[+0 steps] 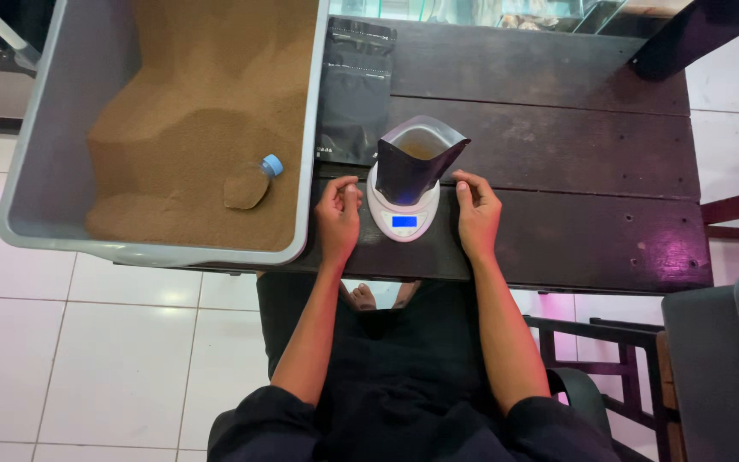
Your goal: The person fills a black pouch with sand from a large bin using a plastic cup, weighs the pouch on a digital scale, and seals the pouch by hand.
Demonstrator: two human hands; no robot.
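A black stand-up pouch (415,159) stands open on a small white round scale (402,220) with a lit blue display. Brown powder shows inside its mouth. My left hand (339,213) rests on the dark wooden table (558,171) just left of the scale, fingers curled, holding nothing I can see. My right hand (475,211) rests just right of the scale, its fingertips at the pouch's lower right edge. Whether they touch the pouch is unclear.
A large grey tub (53,154) of brown powder sits at the left, with a cut plastic bottle scoop (251,182) lying in it. A flat stack of black pouches (354,90) lies behind the scale. A dark chair (617,359) stands at lower right.
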